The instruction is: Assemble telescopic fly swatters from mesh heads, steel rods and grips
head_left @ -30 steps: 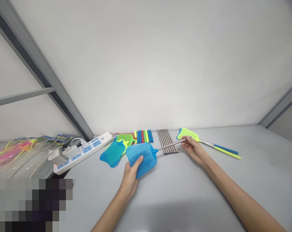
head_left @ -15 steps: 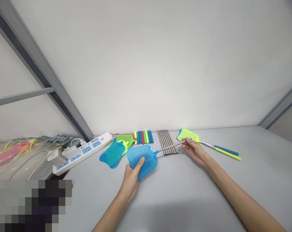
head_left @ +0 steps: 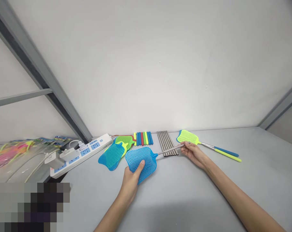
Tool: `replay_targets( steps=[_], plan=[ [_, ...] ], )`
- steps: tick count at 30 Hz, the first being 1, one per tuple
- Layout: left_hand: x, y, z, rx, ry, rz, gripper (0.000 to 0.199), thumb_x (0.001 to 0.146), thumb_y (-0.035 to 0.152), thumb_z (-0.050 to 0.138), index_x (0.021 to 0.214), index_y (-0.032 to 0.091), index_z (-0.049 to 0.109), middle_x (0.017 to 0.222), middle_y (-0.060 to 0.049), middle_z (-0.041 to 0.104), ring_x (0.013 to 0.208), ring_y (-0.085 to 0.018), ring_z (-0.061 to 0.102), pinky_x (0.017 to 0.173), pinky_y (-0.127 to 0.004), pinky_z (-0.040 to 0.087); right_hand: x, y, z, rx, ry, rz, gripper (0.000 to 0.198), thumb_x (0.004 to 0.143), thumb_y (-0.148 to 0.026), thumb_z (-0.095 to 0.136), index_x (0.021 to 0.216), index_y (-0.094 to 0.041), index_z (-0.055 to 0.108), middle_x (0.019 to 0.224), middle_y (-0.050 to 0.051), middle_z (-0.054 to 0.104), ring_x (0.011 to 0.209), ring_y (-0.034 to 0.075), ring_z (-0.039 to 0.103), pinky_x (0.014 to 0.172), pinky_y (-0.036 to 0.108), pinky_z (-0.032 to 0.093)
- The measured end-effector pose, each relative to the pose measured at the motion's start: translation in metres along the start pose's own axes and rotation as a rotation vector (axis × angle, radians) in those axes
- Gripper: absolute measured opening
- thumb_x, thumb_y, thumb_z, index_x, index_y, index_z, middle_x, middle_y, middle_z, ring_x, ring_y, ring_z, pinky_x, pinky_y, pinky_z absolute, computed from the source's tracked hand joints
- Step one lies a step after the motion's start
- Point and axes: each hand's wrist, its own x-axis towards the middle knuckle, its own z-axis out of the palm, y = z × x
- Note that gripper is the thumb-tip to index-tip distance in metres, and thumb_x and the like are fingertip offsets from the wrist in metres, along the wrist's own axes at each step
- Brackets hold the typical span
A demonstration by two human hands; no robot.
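My left hand [head_left: 132, 178] grips a blue fly swatter head [head_left: 146, 162] by its mesh, thumb on top. A thin metal rod [head_left: 169, 150] runs from the head's neck to my right hand [head_left: 193, 153], whose fingers pinch its far end. Behind the rod lies a row of several metal rods [head_left: 165, 140]. Loose swatter heads in blue [head_left: 112, 156], yellow and green [head_left: 127, 140] overlap to the left. Several coloured handle grips [head_left: 144, 138] stand side by side near the wall. Beyond my right hand rest two swatters with handles, a yellow one [head_left: 189, 136] over a blue one.
A white power strip [head_left: 86, 151] with plugs and cables lies at the left. Past it are clear plastic bags [head_left: 17, 158] with colourful contents. A pale wall [head_left: 160, 64] closes off the back of the grey table [head_left: 208, 199], with metal frame posts at both sides.
My right hand has shifted slightly left and down along with the metal rod's end. The blue swatter head remains in my left hand.
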Motion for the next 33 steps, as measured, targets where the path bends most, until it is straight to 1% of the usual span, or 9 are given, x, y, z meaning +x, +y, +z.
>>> replay_targets(
  steps=[5,10,16,20,27,33],
  plan=[
    [0.0009,0.0013,-0.0018,0.006,0.026,-0.034,0.036,0.061,0.03,0.064,0.093,0.014,0.058,0.098,-0.008,0.062,0.092,-0.022,0.056,0.083,-0.036,0.042,0.0003,0.0041,-0.0012,0.015,0.006,0.028,0.013,0.072,-0.026,0.057,0.078,-0.015,0.062,0.067,0.002,0.06,0.065,0.01,0.057,0.068,0.022,0.046],
    [0.0025,0.0015,-0.0023,0.02,0.054,-0.102,0.035,0.059,0.029,0.066,0.09,0.012,0.06,0.098,-0.01,0.062,0.092,-0.024,0.056,0.084,-0.037,0.041,0.0016,0.0064,-0.0022,0.014,-0.004,0.05,0.014,0.07,-0.026,0.059,0.076,-0.013,0.062,0.073,0.006,0.062,0.069,0.012,0.059,0.071,0.024,0.045],
    [0.0006,-0.0003,-0.0011,-0.021,0.001,-0.155,0.034,0.061,0.026,0.066,0.091,0.012,0.06,0.095,-0.011,0.063,0.088,-0.023,0.058,0.083,-0.038,0.042,-0.0001,0.0076,0.0,0.02,-0.033,0.065,0.012,0.072,-0.024,0.057,0.077,-0.014,0.061,0.074,0.006,0.062,0.071,0.013,0.059,0.074,0.025,0.045],
    [0.0001,-0.0013,0.0002,-0.008,0.036,-0.154,0.033,0.06,0.025,0.066,0.09,0.012,0.06,0.096,-0.011,0.063,0.088,-0.023,0.058,0.084,-0.038,0.042,-0.0008,0.0085,0.0026,0.016,-0.048,0.055,0.013,0.073,-0.025,0.056,0.079,-0.014,0.06,0.077,0.006,0.062,0.072,0.012,0.058,0.075,0.024,0.044],
    [-0.0037,0.0037,0.0052,-0.104,-0.004,-0.201,0.035,0.063,0.023,0.064,0.096,0.013,0.058,0.095,-0.01,0.063,0.087,-0.021,0.058,0.085,-0.035,0.041,-0.0003,0.0077,0.0059,0.047,-0.003,0.016,0.015,0.071,-0.028,0.058,0.078,-0.015,0.061,0.074,0.004,0.061,0.07,0.012,0.058,0.074,0.026,0.044],
    [-0.0016,-0.0001,0.0031,-0.163,-0.042,-0.222,0.033,0.066,0.024,0.061,0.097,0.014,0.057,0.099,-0.01,0.062,0.088,-0.022,0.058,0.082,-0.035,0.043,-0.0005,0.0074,0.0061,0.057,0.009,-0.011,0.013,0.072,-0.028,0.056,0.076,-0.016,0.061,0.075,0.003,0.061,0.069,0.013,0.057,0.074,0.027,0.044]
  ],
)
